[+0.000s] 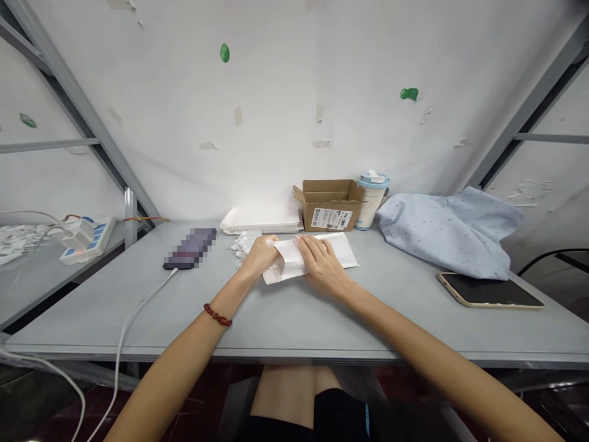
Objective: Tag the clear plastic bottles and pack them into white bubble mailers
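A white paper-like envelope point(343, 248) is held slightly above the grey table, its mouth gaping toward the left. My right hand point(324, 264) lies across its upper face with the fingers bent over it, gripping it; the thumb is hidden. At the gaping mouth is my left hand point(262, 255), closed, with its fingertips partly hidden by the envelope's edge. Whatever those fingers hold cannot be made out. Just behind the left hand lies a heap of small white items in clear plastic point(242, 242). A stack of flat white envelopes point(262, 219) rests farther back.
An open cardboard box point(331, 216) and a lidded cup point(369, 202) stand by the wall. To the right are a pale blue cloth point(442, 227) and a phone point(492, 291). Another phone point(191, 248), with a white cable point(138, 310), lies left. A power strip point(92, 239) sits farther left.
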`<state>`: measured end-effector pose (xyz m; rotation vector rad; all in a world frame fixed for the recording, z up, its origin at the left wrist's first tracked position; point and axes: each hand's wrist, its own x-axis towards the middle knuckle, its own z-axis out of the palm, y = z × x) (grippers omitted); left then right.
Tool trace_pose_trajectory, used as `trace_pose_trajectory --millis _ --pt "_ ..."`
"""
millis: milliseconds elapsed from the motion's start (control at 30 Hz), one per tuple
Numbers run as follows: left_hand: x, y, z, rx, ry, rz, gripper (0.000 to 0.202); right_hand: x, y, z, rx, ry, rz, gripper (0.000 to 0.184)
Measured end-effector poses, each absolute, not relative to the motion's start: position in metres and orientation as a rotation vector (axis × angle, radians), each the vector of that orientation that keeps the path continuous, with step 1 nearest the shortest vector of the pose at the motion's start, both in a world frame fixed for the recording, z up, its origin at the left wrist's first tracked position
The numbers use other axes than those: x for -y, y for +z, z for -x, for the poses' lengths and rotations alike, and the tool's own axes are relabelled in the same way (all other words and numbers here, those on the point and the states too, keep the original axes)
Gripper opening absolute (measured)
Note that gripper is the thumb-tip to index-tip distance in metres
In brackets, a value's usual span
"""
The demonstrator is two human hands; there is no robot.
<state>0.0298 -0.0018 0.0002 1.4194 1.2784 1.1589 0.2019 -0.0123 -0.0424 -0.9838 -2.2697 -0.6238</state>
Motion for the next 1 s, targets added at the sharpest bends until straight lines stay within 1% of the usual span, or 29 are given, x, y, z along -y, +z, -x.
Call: trace_pose_trajectory --millis 67,200,300,400,467,533,600,667,733,900,1000 --pt "0.001 -0.002 -0.031 -1.203 1.13 -1.35 0.02 0.014 -0.044 -0.2 2.26 -0.671 1.005 0.054" --pt "-0.004 -0.004 -0.027 -1.008 1.033 -1.252 0.029 0.013 -0.043 -0.202 2.221 -0.688 1.091 0.052" --pt "-0.005 -0.002 -0.023 -1.002 0.953 -1.274 0.033 0.008 -0.041 -0.209 2.174 -0.657 1.164 0.05" --pt "-0.004 0.001 -0.023 -1.025 0.932 -1.313 0.044 0.002 -0.041 -0.216 2.166 -0.629 1.117 0.041" --pt "-0.002 0.003 -0.025 -1.017 1.009 -1.332 0.047 0.001 -0.041 -0.219 2.177 -0.587 1.047 0.034" --pt "0.0 0.004 -0.028 -1.017 1.109 -1.426 0.044 0.0 -0.04 -0.221 2.177 -0.534 0.991 0.029" --pt "0.003 0.004 -0.03 -1.03 1.151 -1.649 0.036 0.0 -0.039 -0.222 2.148 -0.495 0.97 0.025" --pt "0.006 0.003 -0.032 -1.049 1.128 -1.909 0.025 0.0 -0.038 -0.224 2.115 -0.469 0.981 0.023" --pt "0.008 0.002 -0.033 -1.063 1.084 -2.074 0.021 0.0 -0.036 -0.226 2.095 -0.439 1.017 0.022" --pt "0.009 0.0 -0.038 -1.07 1.061 -2.089 0.021 -0.002 -0.025 -0.229 2.035 -0.427 1.109 0.021" --pt "0.007 -0.002 -0.046 -1.118 1.126 -1.988 0.018 -0.001 -0.016 -0.231 1.961 -0.474 1.146 0.029"
